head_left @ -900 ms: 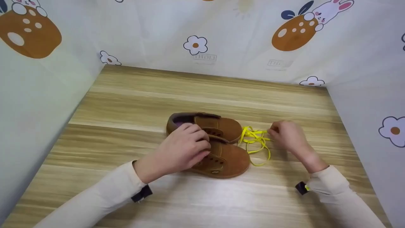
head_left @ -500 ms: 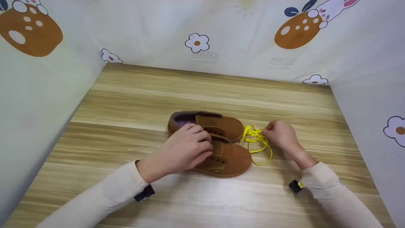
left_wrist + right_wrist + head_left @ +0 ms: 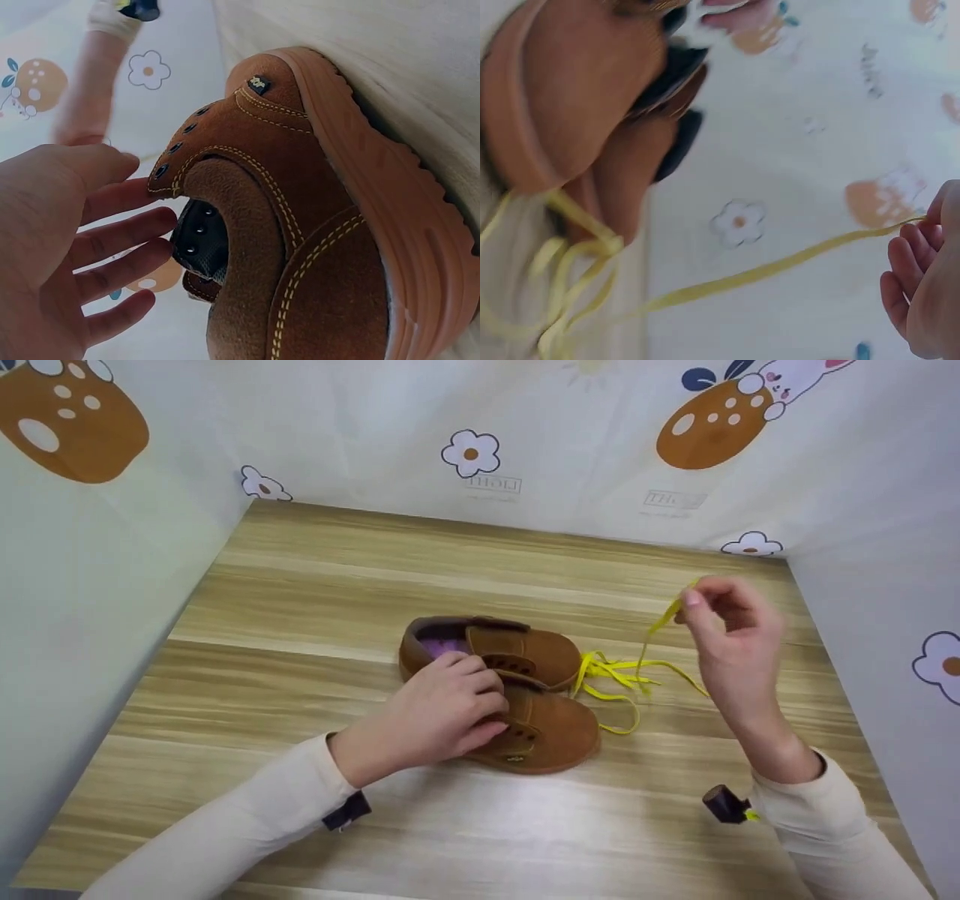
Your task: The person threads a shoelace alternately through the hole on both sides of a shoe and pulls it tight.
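Observation:
Two brown suede shoes lie side by side, toes to the right: the near shoe (image 3: 551,735) and the far shoe (image 3: 551,652). No lace shows in their eyelets. My left hand (image 3: 442,709) is over the near shoe's opening; in the left wrist view its loosely spread fingers (image 3: 120,244) reach the eyelet flap (image 3: 199,146), fingertips right at its edge. My right hand (image 3: 742,652) is raised right of the toes and pinches one end of a yellow shoelace (image 3: 757,277) between thumb and finger. The lace rises from a loose yellow tangle (image 3: 607,671) at the toes.
The shoes stand on a wood-grain table (image 3: 360,562). White sheeting (image 3: 360,427) with printed flowers and rabbits walls in the back and both sides. Black wrist cameras (image 3: 726,804) are strapped under both cream sleeves (image 3: 817,817).
My right hand has gone from the yellow tangle up and to the right, drawing a lace end up from it. My left hand stays at the near shoe.

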### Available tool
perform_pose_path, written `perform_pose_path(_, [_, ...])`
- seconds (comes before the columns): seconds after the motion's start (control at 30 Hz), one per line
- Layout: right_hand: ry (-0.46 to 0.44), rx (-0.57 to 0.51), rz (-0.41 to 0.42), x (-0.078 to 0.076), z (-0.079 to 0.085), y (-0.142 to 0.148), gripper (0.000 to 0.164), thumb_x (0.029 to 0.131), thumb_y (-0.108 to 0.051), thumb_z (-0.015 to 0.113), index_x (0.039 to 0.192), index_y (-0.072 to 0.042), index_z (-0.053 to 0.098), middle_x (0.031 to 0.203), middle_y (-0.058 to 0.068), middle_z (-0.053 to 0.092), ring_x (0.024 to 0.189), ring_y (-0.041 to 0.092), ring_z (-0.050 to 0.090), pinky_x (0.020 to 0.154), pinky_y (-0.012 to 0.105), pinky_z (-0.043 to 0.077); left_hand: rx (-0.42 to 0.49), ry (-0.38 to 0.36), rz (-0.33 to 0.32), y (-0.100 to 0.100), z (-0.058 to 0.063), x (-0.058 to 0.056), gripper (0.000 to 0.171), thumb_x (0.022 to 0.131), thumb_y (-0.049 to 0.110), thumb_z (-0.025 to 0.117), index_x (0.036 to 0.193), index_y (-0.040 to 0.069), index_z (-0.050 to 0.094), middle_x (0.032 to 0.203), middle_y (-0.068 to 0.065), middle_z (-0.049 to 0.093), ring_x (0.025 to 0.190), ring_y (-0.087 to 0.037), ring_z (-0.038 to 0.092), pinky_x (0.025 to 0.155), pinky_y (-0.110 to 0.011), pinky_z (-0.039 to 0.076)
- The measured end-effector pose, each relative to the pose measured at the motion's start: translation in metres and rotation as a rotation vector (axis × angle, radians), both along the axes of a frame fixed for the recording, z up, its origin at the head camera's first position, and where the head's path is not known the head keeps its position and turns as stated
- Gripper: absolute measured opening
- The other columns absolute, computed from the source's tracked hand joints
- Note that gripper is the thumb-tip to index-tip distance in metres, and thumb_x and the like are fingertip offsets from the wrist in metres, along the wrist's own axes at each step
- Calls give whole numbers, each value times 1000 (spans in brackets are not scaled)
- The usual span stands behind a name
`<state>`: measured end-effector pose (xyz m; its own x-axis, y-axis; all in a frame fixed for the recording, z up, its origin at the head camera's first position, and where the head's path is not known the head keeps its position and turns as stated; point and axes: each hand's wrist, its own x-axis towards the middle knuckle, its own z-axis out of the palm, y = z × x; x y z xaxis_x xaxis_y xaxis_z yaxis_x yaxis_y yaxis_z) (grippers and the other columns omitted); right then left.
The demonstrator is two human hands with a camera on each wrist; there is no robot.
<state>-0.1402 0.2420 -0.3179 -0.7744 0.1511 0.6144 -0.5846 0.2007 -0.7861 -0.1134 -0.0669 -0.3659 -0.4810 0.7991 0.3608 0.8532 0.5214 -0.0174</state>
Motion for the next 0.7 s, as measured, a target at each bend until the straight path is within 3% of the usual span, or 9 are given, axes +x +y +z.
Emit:
perform_pose_path(0.17, [137,-250,217,30,31,-23,4,87,15,57,84,18,58,76,16,72,69,22,69,65,26,57,-32,-21,5,2,-1,1,23,93,40,65,99,20,72,99,4,71,96,-19,62,89,-35,48])
perform_pose_path(0.27, [80,-262,323,47,33,-34,5,88,15,56,85,17,58,76,17,73,67,23,70,62,27,57,-58,-35,16,4,-1,1,22,93,40,65,100,20,72,96,4,71,93,-18,61,83,-34,47])
perform_pose_path(0.37, [-158,-129,383,62,18,-41,6,91,11,57,87,11,61,75,11,73,61,20,68,58,27,56,-81,-66,26,7,-1,0,22,93,39,66,99,19,72,91,4,71,88,-18,61,76,-33,46])
perform_pose_path(0.47, [-477,120,434,69,-8,-49,6,93,2,60,93,5,65,75,6,70,59,16,65,58,28,56,-98,-105,34,10,-1,-1,20,93,38,66,97,19,72,87,4,69,85,-18,60,72,-34,45])
perform_pose_path(0.53, [-624,286,464,70,-29,-56,8,93,-2,62,93,5,66,75,6,69,58,12,63,58,28,56,-115,-132,40,13,-1,0,20,93,38,66,97,19,71,87,4,69,85,-18,60,71,-34,46])
perform_pose_path(0.6, [-707,434,497,69,-50,-60,10,92,-6,63,93,2,67,77,8,69,59,7,61,57,24,54,-134,-155,43,16,0,1,20,93,37,65,97,18,71,88,3,68,86,-19,61,72,-34,46])
perform_pose_path(0.7, [-738,544,492,69,-73,-65,8,90,-8,66,86,-1,69,74,10,68,58,1,56,52,18,48,-158,-187,44,19,-1,2,20,93,36,65,98,18,70,89,3,68,87,-19,61,73,-34,47])
